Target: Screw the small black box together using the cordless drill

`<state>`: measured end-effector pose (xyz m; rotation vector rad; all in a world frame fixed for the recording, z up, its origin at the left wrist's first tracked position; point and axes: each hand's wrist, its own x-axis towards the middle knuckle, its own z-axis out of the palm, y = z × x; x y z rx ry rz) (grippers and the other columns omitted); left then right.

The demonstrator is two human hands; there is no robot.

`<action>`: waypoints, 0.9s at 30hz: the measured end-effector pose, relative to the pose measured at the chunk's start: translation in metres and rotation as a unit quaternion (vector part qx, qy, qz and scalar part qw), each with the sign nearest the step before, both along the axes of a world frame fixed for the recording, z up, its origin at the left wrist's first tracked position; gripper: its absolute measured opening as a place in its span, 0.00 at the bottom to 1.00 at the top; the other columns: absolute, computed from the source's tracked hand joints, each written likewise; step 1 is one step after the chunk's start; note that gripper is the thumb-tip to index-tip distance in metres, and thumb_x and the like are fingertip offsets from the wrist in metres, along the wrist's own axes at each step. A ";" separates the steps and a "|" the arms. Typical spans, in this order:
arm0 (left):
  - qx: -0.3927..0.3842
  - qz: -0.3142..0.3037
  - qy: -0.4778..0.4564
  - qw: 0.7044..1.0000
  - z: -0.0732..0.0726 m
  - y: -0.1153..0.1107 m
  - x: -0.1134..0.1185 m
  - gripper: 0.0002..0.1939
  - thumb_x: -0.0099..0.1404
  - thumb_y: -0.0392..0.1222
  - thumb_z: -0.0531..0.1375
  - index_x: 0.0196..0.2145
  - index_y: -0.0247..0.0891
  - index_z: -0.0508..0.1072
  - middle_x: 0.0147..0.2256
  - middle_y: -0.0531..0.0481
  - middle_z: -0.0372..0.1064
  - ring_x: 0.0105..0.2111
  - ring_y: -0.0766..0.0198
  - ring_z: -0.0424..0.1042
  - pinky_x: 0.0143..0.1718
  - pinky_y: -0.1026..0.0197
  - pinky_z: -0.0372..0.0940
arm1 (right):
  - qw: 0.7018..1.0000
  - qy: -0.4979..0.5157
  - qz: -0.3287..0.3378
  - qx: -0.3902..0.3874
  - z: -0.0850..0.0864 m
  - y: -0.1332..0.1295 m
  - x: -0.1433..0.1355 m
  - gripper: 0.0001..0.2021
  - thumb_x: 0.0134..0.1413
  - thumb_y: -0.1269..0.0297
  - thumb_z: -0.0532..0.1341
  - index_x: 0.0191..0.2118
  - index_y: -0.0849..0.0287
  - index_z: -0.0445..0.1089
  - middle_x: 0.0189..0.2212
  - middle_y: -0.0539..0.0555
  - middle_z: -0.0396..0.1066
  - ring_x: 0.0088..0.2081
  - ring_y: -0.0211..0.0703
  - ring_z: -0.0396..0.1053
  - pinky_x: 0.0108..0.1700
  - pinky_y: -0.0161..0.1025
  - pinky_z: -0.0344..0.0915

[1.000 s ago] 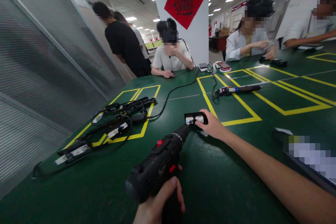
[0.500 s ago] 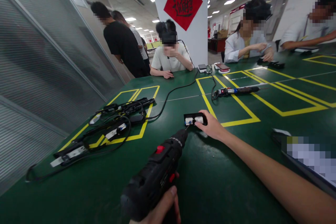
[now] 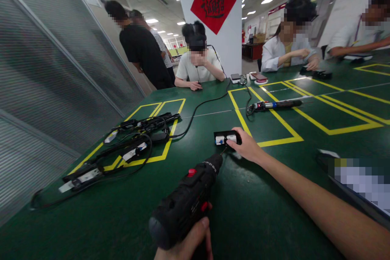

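Note:
My left hand [image 3: 190,241] is closed round the handle of a black cordless drill [image 3: 185,203] with red buttons. A thin bit extends from its chuck toward the lower edge of a small black housing [image 3: 217,134]; whether the tip touches it, I cannot tell. Two white pieces sit in this housing, with a blue spot at the left one [image 3: 219,141]. My right hand [image 3: 245,146] grips the housing's right end, thumb at the front and fingers over the top, on the green table [image 3: 258,211].
Black devices with cables [image 3: 143,138] lie at the left inside yellow tape outlines. A pen-shaped electric tool [image 3: 278,105] lies farther back on the right. A dark-edged tray-like object [image 3: 329,166], partly blurred, is at the right. Several people sit or stand around the table.
The drill has shifted right and slightly down, so its bit has moved from the left white piece to below the housing's middle. My right hand holds the housing as before.

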<state>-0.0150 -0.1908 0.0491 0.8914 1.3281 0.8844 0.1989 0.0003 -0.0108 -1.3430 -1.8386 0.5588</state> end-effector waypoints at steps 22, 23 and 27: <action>0.024 0.014 -0.008 1.000 0.009 0.006 0.007 0.24 0.55 0.49 0.60 0.44 0.34 0.58 0.14 0.54 0.69 0.11 0.62 0.66 0.15 0.62 0.58 | 1.000 0.004 0.004 -0.008 0.004 -0.001 0.001 0.20 0.51 0.53 0.57 0.48 0.56 0.61 0.37 0.56 0.67 0.38 0.46 0.65 0.38 0.41 0.61; 0.025 0.017 -0.008 1.000 0.009 0.005 0.007 0.23 0.54 0.49 0.60 0.44 0.34 0.59 0.14 0.54 0.69 0.11 0.62 0.66 0.14 0.62 0.58 | 1.000 0.004 0.003 -0.007 0.003 -0.001 0.001 0.20 0.51 0.53 0.57 0.48 0.56 0.61 0.36 0.56 0.67 0.38 0.46 0.65 0.38 0.41 0.61; 0.029 0.018 -0.001 0.999 0.007 0.005 0.006 0.22 0.54 0.49 0.60 0.42 0.35 0.60 0.14 0.55 0.68 0.11 0.61 0.66 0.14 0.61 0.58 | 1.000 0.003 0.002 -0.004 0.002 0.000 0.000 0.19 0.51 0.54 0.57 0.48 0.56 0.61 0.36 0.56 0.67 0.38 0.45 0.65 0.38 0.41 0.61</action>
